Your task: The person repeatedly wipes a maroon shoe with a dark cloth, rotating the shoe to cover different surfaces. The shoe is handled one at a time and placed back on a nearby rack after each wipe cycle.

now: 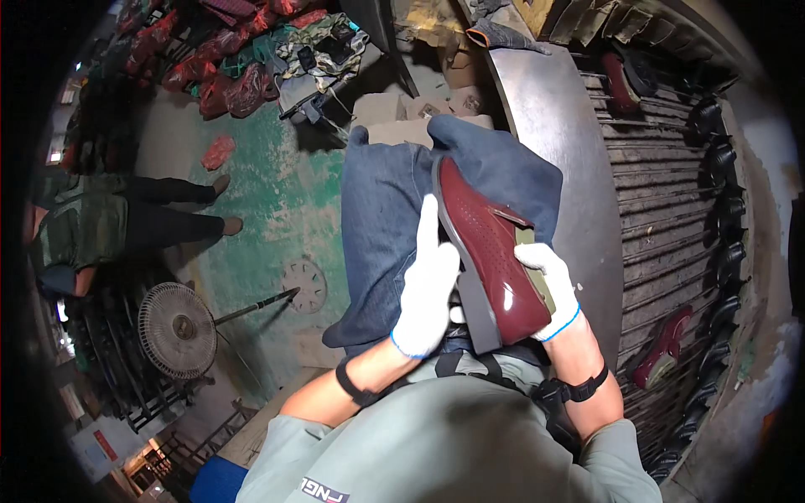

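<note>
A glossy dark-red leather shoe (490,251) with a dark sole and heel lies tilted over my lap, its toe pointing away from me. My left hand (429,285), in a white knitted glove, supports the sole side, with the index finger stretched along the sole's edge. Its other fingers are partly hidden under the shoe. On the opposite side my right hand (549,285), gloved the same way, grips the shoe's opening, thumb at the pale green lining. Beneath the shoe are my blue trousers (377,226).
To my right runs a metal bench edge (574,151), then a slatted rack (650,218) bearing another red shoe (662,348) and several dark ones. A fan (178,329) and a person (109,222) stand at left. Red bags (226,71) are piled at far left.
</note>
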### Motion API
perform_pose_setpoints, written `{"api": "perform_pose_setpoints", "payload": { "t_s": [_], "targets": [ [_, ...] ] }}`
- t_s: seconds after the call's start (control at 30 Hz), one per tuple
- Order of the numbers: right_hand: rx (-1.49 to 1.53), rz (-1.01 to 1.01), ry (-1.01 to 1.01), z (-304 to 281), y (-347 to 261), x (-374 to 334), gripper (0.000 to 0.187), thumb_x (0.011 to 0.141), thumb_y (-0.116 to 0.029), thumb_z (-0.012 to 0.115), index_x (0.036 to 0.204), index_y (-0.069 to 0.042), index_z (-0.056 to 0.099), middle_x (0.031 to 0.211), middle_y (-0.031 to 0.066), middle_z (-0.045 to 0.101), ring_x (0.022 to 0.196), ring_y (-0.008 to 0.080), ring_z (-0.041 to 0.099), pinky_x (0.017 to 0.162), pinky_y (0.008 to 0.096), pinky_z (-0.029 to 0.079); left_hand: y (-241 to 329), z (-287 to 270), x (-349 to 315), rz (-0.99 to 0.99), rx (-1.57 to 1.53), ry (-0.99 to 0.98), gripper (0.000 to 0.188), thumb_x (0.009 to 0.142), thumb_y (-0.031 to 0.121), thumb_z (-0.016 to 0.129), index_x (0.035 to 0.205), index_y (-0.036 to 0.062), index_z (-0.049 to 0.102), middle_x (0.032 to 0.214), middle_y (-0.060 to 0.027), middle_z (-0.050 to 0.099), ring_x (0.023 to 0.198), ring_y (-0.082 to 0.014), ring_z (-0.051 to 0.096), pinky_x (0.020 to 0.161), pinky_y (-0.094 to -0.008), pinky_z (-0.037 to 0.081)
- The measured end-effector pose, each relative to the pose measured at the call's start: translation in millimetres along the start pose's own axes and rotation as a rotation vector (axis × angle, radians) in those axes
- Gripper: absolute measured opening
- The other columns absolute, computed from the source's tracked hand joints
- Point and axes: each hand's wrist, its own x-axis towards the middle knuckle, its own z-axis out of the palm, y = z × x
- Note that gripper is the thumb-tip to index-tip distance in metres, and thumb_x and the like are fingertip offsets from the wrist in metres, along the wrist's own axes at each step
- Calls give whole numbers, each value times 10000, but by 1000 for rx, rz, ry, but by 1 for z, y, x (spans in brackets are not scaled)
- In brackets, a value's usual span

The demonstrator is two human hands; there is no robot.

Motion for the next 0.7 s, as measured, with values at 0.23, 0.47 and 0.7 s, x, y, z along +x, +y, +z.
{"api": "perform_pose_setpoints", "payload": {
  "t_s": [0.23,0.47,0.7],
  "targets": [
    [-141,-106,111,34,-2,17,498,989,-230,719,1438,-28,646,1228,153,790,1031,279,795,919,418,677,7,0,-22,27,389,-63,765,1161,181,527,1814,45,152,1788,-255,336,1522,-278,469,1266,-327,342],
    [-238,-199,175,49,-4,24,539,1020,-324,767,1468,-57,633,1257,117,781,1043,251,784,929,400,666,12,13,-18,-66,10,59,663,1191,216,519,1775,22,270,1803,-209,354,1627,-304,418,1347,-415,333],
    [-986,-559,-83,70,14,8,997,1005,-196,833,1761,46,228,1698,194,481,1533,251,515,1245,430,485,49,11,-6,-339,-696,-70,634,1220,498,449,1676,57,434,1619,-158,585,1461,-303,603,1255,-473,510]
  ]
}}
